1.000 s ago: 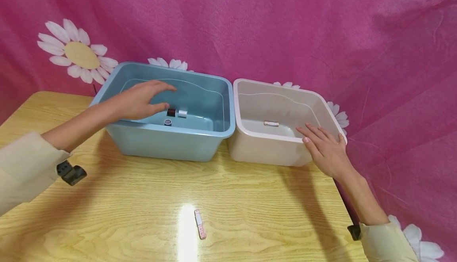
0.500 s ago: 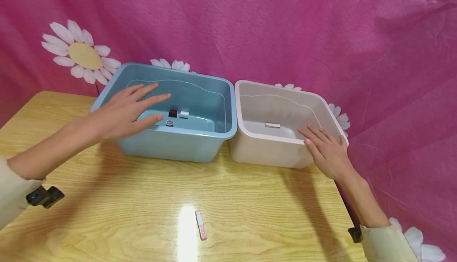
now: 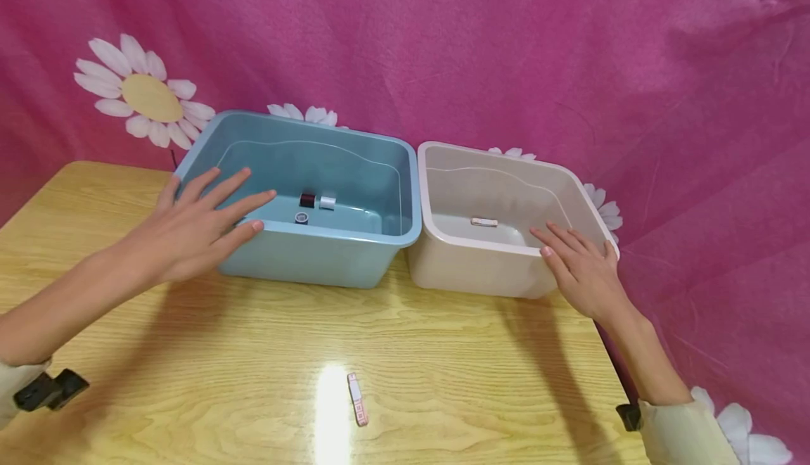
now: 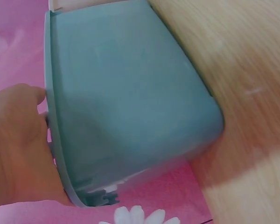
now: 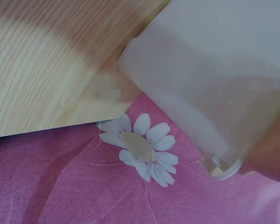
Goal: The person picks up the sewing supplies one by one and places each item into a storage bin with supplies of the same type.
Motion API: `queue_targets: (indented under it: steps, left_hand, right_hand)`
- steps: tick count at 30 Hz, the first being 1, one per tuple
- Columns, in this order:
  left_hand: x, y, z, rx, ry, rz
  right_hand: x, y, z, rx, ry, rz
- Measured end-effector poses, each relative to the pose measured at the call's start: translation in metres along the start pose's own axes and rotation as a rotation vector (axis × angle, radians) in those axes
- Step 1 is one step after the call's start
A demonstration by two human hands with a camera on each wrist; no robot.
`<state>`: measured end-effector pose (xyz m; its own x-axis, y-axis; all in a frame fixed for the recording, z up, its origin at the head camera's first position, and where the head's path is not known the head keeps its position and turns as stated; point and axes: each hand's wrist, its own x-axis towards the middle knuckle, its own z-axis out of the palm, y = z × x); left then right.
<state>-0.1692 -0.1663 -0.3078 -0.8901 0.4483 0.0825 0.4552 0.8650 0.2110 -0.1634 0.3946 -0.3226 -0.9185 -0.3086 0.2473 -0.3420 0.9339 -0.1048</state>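
My left hand [image 3: 193,233], fingers spread and straight, overlaps the front left corner of a blue plastic bin [image 3: 316,257]. In the left wrist view, that hand [image 4: 18,140] is right at the rim of the bin. Inside lie a dark red spool [image 3: 306,200], a white spool [image 3: 327,202] and a grey spool [image 3: 301,218] standing on end. My right hand [image 3: 582,271] rests with extended fingers over the front right rim of a beige bin [image 3: 468,268]. That bin holds a small pale folded strip [image 3: 484,222] with orange edges. Neither hand holds anything.
A pink-and-white folded strip with printed markings, like a tape measure [image 3: 357,400], lies on the wooden table [image 3: 253,352] near the front. The bins stand side by side against a magenta flowered cloth [image 3: 443,50]. The table's right edge runs just below my right forearm.
My left hand has drawn back from over the blue bin's inside toward its front left corner, its fingers spreading. The right hand, both bins and the small items have stayed put.
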Motion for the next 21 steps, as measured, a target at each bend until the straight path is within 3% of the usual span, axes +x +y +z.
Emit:
queue_targets:
  steps: [8, 14, 17, 21]
  left_hand:
    - [-0.004, -0.004, 0.009, 0.016, 0.076, 0.031]
    - [-0.004, -0.004, 0.010, 0.024, 0.095, 0.034]
    - [-0.003, -0.005, 0.011, 0.026, 0.105, 0.040]
    - [-0.003, -0.005, 0.012, 0.031, 0.106, 0.040]
  right_hand:
    - [0.000, -0.002, -0.003, 0.012, -0.011, 0.007]
    - [0.001, -0.002, -0.005, 0.052, -0.015, 0.012]
    - [0.002, -0.006, -0.008, 0.091, 0.041, -0.009]
    - [0.006, -0.014, -0.010, 0.130, 0.196, -0.041]
